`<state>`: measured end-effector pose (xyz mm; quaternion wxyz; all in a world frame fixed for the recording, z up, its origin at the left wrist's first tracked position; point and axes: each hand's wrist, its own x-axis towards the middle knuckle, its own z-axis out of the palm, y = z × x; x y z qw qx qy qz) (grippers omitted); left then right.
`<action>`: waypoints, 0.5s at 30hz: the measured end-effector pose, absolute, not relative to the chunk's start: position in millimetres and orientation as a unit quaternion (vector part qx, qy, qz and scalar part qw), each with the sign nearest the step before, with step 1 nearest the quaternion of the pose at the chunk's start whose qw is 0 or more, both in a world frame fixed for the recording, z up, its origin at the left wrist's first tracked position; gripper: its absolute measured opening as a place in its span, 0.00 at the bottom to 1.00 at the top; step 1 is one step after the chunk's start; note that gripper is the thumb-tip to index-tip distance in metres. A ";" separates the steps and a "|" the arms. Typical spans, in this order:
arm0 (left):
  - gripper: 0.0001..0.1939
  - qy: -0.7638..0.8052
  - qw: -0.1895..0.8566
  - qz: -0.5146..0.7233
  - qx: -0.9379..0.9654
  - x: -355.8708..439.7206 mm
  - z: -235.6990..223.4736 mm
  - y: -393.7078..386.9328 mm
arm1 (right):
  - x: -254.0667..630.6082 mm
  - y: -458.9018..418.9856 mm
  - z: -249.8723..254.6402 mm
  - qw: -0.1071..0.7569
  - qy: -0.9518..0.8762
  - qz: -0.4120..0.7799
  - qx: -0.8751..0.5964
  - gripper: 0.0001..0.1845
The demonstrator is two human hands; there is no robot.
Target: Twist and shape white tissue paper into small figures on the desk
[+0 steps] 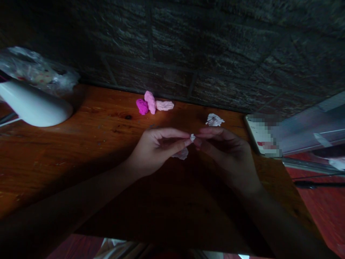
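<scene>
Pinching a small white piece point(192, 138) together, left hand point(152, 148) and right hand point(231, 155) angle inward.

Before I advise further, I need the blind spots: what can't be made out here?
In the head view:
Small white piece: too small; fingertips of the left hand and right hand cover its edges.
Pale lump: partly hidden by the left hand.
Phone-like slab: partly masked by pixelation.
White rounded object: cut off by the left edge.

Room on the left, blocked at the back

The surface point(64, 151) lies open between the white rounded object point(41, 108) and the left hand point(149, 149). The stone wall point(172, 46) bars the far side; three pink lumps point(150, 102) and a white crumple point(215, 120) sit before it.
</scene>
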<state>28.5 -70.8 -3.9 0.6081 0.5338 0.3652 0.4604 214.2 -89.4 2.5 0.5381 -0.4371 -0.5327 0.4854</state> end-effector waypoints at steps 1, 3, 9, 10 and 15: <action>0.10 0.365 0.606 0.464 0.534 28.7 -3.3 -71.2 | 213.9 -89.7 2.7 0.540 -0.532 0.484 -0.437 0.11; 0.09 0.360 0.604 0.471 0.533 29.0 -2.6 -71.4 | 213.5 -90.1 2.7 0.542 -0.533 0.485 -0.433 0.11; 0.07 0.331 0.604 0.492 0.533 30.6 -6.2 -70.9 | 213.4 -91.7 1.8 0.545 -0.556 0.455 -0.432 0.10; 0.07 0.327 0.606 0.492 0.532 30.7 -7.0 -71.1 | 213.2 -92.3 1.5 0.547 -0.562 0.442 -0.435 0.10; 0.07 0.311 0.610 0.496 0.534 30.4 -9.5 -71.8 | 210.8 -96.5 2.0 0.557 -0.581 0.378 -0.457 0.11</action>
